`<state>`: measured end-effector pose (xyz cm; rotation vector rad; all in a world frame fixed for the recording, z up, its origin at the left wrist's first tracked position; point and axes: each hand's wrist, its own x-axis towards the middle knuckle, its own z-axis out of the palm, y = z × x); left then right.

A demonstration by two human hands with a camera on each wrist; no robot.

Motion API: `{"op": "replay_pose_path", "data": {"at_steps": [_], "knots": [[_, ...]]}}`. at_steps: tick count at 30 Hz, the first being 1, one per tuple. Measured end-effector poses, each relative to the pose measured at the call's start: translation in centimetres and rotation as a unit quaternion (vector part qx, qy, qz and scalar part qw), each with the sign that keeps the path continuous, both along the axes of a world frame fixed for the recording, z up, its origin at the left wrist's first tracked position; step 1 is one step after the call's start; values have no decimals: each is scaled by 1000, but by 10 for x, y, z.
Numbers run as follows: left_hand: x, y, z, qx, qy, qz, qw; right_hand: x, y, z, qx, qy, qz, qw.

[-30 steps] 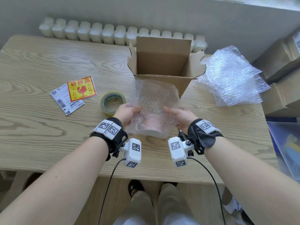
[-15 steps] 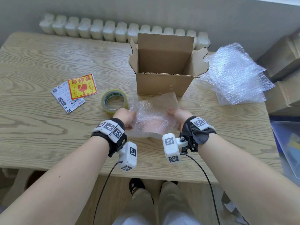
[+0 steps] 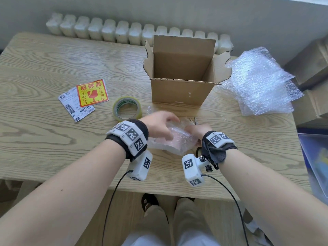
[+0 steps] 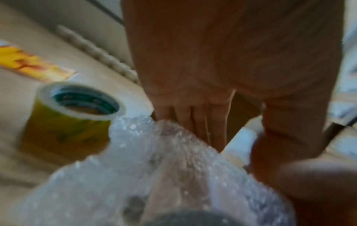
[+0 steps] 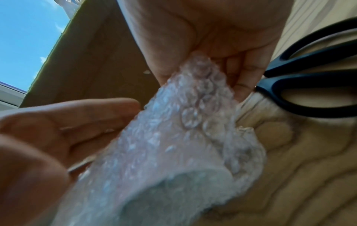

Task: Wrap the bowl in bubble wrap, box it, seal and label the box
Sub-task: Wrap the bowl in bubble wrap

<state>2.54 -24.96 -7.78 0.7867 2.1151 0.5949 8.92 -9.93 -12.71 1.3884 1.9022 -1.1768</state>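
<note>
A pink bowl (image 3: 167, 143) lies on the table inside a sheet of bubble wrap (image 3: 182, 139), just in front of the open cardboard box (image 3: 179, 92). My left hand (image 3: 160, 124) reaches over the top of the bundle, with its fingers (image 4: 195, 122) laid straight on the wrap (image 4: 154, 168). My right hand (image 3: 196, 129) is on the bundle's right side. In the right wrist view it (image 5: 218, 73) pinches a bunched edge of the wrap (image 5: 173, 137) between thumb and fingers. The bowl's far side is hidden by my hands.
A tape roll (image 3: 126, 108) sits left of the bundle. A yellow-red fragile sticker (image 3: 92, 93) and a barcode label (image 3: 76, 108) lie further left. Spare bubble wrap (image 3: 260, 82) is piled right of the box. Black-handled scissors (image 5: 309, 79) lie under my right hand.
The bubble wrap that stood up in front of the box has been folded down over the bowl. My left hand has moved from the bundle's left side over its top.
</note>
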Motion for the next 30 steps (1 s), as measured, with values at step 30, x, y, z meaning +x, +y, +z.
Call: {"op": "replay_pose_path", "data": {"at_steps": [30], "knots": [[1,-1,1,227,-471,307,795,32,36,44,-358,254,-132,889]]}}
